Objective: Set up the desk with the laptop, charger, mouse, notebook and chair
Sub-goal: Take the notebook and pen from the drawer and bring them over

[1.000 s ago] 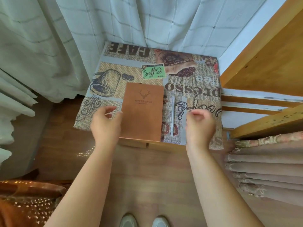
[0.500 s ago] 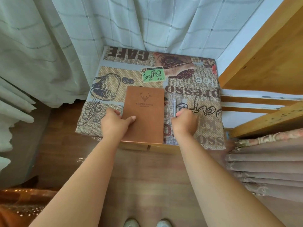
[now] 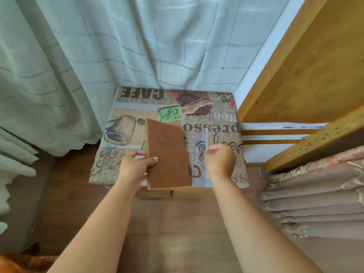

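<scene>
Head view: hands [image 3: 137, 164] have tilted notebook [image 3: 167, 158] up.

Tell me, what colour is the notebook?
Brown. The notebook has a plain brown cover, seen in the head view.

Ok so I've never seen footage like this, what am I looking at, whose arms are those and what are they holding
There is no machine here: a person wears a camera on the head, looking down at their own two arms. The left hand grips a brown notebook by its edge and tilts it up off a small table covered with a coffee-print cloth. The right hand is curled round a clear pen. Pale curtains hang behind, and a wooden frame stands to the right.
</scene>
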